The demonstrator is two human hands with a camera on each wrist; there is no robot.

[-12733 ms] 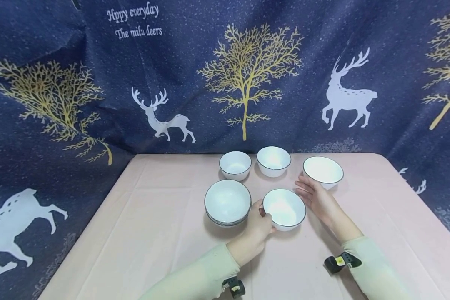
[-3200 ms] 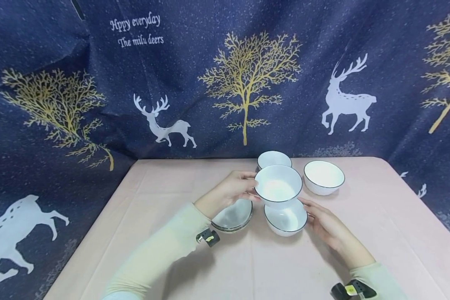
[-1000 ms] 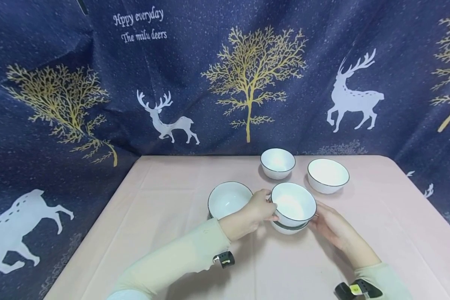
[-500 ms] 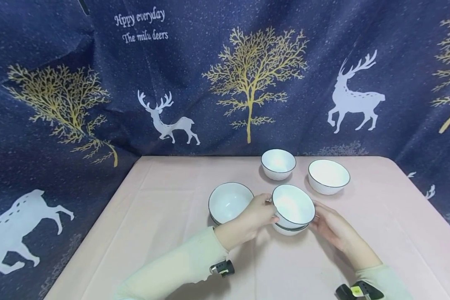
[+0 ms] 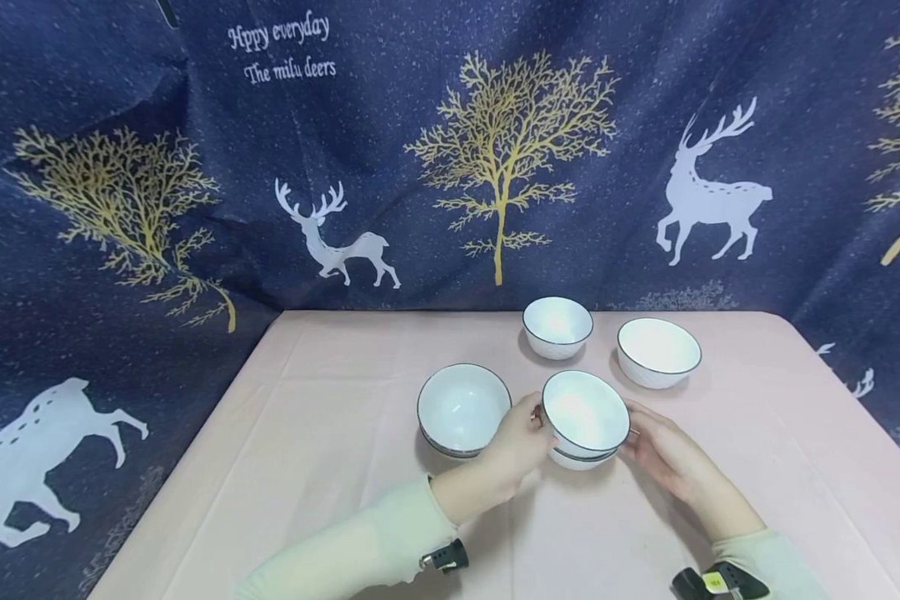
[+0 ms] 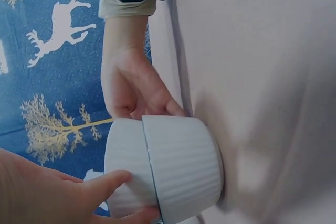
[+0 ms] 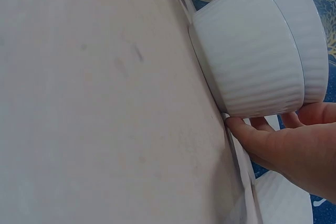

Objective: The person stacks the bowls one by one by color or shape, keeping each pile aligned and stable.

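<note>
An upper white bowl [image 5: 585, 410] with a dark rim sits nested inside a lower white bowl [image 5: 581, 463], right of centre on the table. From the left side my left hand [image 5: 512, 446] grips the upper bowl, its fingers on the outer wall in the left wrist view. My right hand [image 5: 666, 454] holds the pair from the right; in the right wrist view its thumb lies near the base of the ribbed lower bowl [image 7: 247, 51]. The upper bowl stands well proud of the lower one's rim. Left of the pair is a stack of bowls [image 5: 463, 408], partly behind my left hand.
Two single white bowls stand farther back, one bowl [image 5: 558, 327] behind the nested pair and another bowl [image 5: 658, 352] to the right. A pale pink cloth [image 5: 330, 400] covers the table, with a dark blue deer-print curtain [image 5: 435, 150] behind it.
The back-left bowl was lifted over the front bowl and lowered into it. In the last second the upper bowl has tilted and shifted only slightly; the right hand has stayed in place.
</note>
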